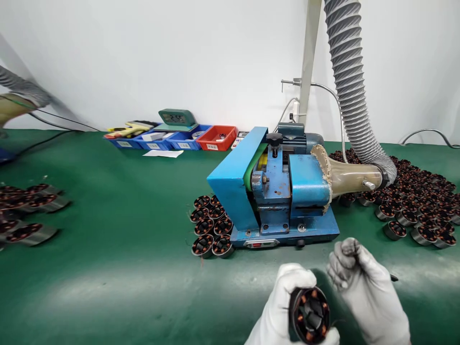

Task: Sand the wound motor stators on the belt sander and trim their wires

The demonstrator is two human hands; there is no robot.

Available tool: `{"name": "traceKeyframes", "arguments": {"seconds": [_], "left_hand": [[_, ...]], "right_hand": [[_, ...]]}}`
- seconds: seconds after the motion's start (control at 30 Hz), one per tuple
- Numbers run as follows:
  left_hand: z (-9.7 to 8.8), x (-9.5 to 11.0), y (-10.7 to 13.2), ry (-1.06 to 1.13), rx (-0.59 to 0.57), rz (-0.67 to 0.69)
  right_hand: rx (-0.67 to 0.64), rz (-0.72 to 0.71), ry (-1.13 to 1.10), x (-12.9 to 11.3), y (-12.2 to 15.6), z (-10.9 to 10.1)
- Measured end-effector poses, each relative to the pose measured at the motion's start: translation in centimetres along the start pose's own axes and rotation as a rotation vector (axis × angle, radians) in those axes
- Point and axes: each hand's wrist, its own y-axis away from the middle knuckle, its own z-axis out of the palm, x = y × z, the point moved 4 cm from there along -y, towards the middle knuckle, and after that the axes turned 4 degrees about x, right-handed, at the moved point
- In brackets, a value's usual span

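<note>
In a white glove, my left hand (283, 297) grips a motor stator (309, 315), a dark ring with copper windings whose open face is turned towards me. Thin wire ends stick out at its side. To its right is my right hand (368, 292), also gloved, with the fingers curled in and the thumb against the dirty fingertips. Whether anything small sits in that pinch is hidden. Both hands are in front of a blue belt grinder (273, 191) with a green belt.
Stators (212, 225) stand left of the grinder, many more (413, 206) lie at right, and a blurred group (28, 211) is at far left. A grey hose (354, 86) joins the grinder. Behind are blue bins (154, 141), a red bin (217, 139) and a clock (176, 117).
</note>
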Motion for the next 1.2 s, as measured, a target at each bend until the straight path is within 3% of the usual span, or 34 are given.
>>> {"name": "traceKeyframes", "arguments": {"seconds": [0.1,0.17,0.23,0.3,0.37,0.47,0.63,0.73,0.8,0.97,1.2], "left_hand": [[-0.1,0.5,-0.1,-0.066,0.050,0.210],[0.0,0.9,-0.2,-0.131,0.102,0.433],[0.2,1.3,-0.2,-0.180,0.102,0.630],[0.5,1.6,-0.1,-0.221,0.038,0.699],[0.5,1.6,0.0,-0.245,0.053,0.626],[0.4,1.0,0.0,-0.199,0.200,0.458],[1.5,-1.2,-1.8,0.059,0.301,0.188],[2.5,-2.0,-3.5,0.189,0.261,0.004],[2.8,-1.8,-4.5,0.221,0.288,-0.031],[3.3,-1.3,-6.7,0.257,0.378,-0.026],[4.4,-1.7,-7.7,0.336,0.340,-0.049]], "right_hand": [[-0.046,-0.034,0.231,0.2,0.3,0.4],[-0.092,-0.126,0.421,0.3,0.4,1.0],[-0.082,-0.179,0.430,0.2,0.2,1.4],[-0.034,-0.120,0.269,-0.1,-0.2,1.2],[0.053,-0.094,0.057,-0.7,-0.6,0.5],[0.169,-0.231,-0.026,-0.9,-0.7,-0.7],[0.033,-0.222,0.403,2.2,-0.7,0.2],[0.215,-0.248,0.605,2.7,-1.2,0.7],[0.289,-0.268,0.620,2.5,-1.8,1.1],[0.252,-0.302,0.669,1.9,-3.6,1.8],[0.265,-0.289,0.709,1.3,-4.9,1.9]]}}
